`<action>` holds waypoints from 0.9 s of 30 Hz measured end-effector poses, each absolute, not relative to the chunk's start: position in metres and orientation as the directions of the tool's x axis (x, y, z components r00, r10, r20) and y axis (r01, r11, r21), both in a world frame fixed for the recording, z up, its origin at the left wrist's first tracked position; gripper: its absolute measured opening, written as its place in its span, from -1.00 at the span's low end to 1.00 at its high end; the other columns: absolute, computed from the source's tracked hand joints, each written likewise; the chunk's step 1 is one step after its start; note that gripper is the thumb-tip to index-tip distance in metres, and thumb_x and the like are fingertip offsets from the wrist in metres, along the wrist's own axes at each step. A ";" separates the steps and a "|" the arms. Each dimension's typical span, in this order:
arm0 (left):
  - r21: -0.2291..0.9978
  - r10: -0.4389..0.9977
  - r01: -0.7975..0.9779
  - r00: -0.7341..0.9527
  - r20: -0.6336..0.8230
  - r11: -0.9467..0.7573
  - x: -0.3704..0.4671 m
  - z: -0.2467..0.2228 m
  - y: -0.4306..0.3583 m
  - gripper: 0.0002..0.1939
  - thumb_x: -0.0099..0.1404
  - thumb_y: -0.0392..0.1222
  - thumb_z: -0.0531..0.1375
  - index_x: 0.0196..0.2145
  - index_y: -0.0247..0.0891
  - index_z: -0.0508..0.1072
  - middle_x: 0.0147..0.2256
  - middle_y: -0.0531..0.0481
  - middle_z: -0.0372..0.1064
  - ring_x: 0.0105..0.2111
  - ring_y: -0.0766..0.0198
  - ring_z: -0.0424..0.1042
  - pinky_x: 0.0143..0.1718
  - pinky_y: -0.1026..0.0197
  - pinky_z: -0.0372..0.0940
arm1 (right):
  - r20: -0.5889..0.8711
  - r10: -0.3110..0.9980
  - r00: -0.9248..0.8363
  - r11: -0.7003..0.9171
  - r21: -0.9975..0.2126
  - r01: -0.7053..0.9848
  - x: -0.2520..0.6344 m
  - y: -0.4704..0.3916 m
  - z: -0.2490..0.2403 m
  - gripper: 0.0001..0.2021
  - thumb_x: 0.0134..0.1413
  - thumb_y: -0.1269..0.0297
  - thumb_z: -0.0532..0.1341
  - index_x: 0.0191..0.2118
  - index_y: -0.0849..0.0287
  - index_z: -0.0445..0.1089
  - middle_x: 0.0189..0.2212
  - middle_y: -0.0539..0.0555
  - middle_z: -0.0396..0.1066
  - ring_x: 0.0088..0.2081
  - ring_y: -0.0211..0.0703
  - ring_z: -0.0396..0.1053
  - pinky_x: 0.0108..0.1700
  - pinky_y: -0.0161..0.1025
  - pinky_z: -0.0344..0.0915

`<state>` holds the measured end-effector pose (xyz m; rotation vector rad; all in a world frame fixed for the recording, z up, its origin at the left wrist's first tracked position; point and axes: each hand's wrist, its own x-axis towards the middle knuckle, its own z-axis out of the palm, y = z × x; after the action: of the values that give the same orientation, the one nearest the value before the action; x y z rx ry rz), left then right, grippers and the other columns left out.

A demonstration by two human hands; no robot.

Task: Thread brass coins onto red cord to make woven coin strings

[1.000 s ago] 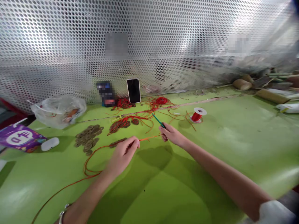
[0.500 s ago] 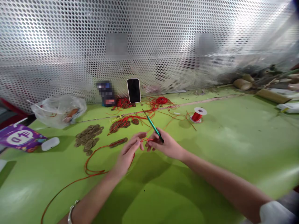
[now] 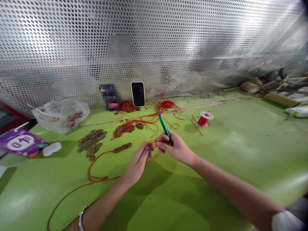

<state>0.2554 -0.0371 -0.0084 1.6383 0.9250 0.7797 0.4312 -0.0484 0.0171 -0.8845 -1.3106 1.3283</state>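
My left hand point(image 3: 137, 163) is closed, its thumb and fingers pinching a thin red cord point(image 3: 156, 141) close to my right hand. My right hand point(image 3: 179, 149) pinches the same cord and also holds a slim green tool point(image 3: 164, 125), perhaps tweezers, its tip pointing up and away. Small loops of cord show between the fingertips; their exact form is too small to tell. To the left, a flat row of bronze coins point(image 3: 122, 147) is laced with red cord, and its long orange-red tail point(image 3: 90, 166) curves over the table toward my left forearm.
Loose coins point(image 3: 92, 141) lie in a pile at left, with corded coins point(image 3: 124, 129) behind. A red thread spool point(image 3: 204, 120) stands right. A phone point(image 3: 138, 94) leans at the back. Left are a plastic bag point(image 3: 61, 115), white case point(image 3: 52, 149) and purple pack point(image 3: 22, 142).
Both hands have shifted slightly right, the left one most. The green tool has swung more upright. A cord loop now hangs below the fingers.
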 end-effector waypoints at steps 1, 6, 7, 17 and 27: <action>0.962 0.873 0.215 0.486 0.043 -0.167 0.255 -0.006 -0.038 -0.70 0.42 0.04 -0.08 -0.31 -0.19 0.28 -0.50 0.13 0.08 -0.51 0.31 0.15 -0.48 0.29 0.09 | 0.157 0.968 -0.196 0.127 -0.979 -0.157 0.433 -0.048 0.017 -0.56 0.03 0.08 0.28 -0.46 0.10 -0.05 -0.40 -0.01 0.38 -0.51 -0.34 0.35 -0.45 -0.31 0.29; 0.917 0.874 0.316 0.481 0.069 -0.246 0.255 -0.001 -0.037 -0.66 0.40 0.01 -0.04 -0.43 -0.20 0.31 -0.58 0.17 -0.02 -0.57 0.32 0.06 -0.52 0.27 -0.03 | 0.160 0.977 -0.143 0.145 -0.983 -0.109 0.436 -0.043 0.017 -0.57 0.03 0.07 0.26 -0.45 0.10 -0.06 -0.37 0.02 0.38 -0.48 -0.32 0.33 -0.46 -0.30 0.27; 0.910 0.880 0.326 0.469 0.081 -0.258 0.254 -0.001 -0.036 -0.66 0.40 0.02 -0.04 -0.44 -0.20 0.30 -0.59 0.17 -0.03 -0.58 0.32 0.05 -0.52 0.26 -0.04 | 0.155 0.980 -0.121 0.144 -0.985 -0.096 0.436 -0.043 0.018 -0.58 0.04 0.05 0.25 -0.44 0.10 -0.04 -0.35 0.03 0.37 -0.45 -0.30 0.34 -0.45 -0.30 0.27; 0.828 0.936 0.437 0.181 0.301 -0.351 0.244 0.008 -0.029 -0.69 0.43 0.00 -0.13 -0.41 -0.17 0.18 -0.59 0.18 -0.06 -0.62 0.31 0.01 -0.55 0.27 -0.04 | -0.193 0.904 -0.382 -0.271 -0.949 -0.163 0.426 -0.088 0.025 -0.49 0.12 -0.23 0.04 -0.53 0.15 0.07 -0.72 -0.19 -0.04 -0.72 -0.43 -0.07 -0.62 -0.39 0.13; 0.686 0.879 0.557 0.218 0.424 -0.469 0.240 0.007 -0.028 -0.77 0.42 -0.13 -0.10 -0.37 -0.17 0.21 -0.59 0.17 0.05 -0.63 0.32 0.10 -0.54 0.27 0.03 | -0.265 0.850 -0.455 -0.406 -0.880 -0.246 0.421 -0.093 0.020 -0.53 0.09 -0.21 0.10 -0.48 0.16 0.15 -0.80 -0.23 -0.07 -0.76 -0.44 -0.16 -0.67 -0.43 0.10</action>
<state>0.2403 -0.0285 0.0072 2.1113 1.3312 1.1358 0.4210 -0.0931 0.0204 -0.9591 -1.0407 1.9309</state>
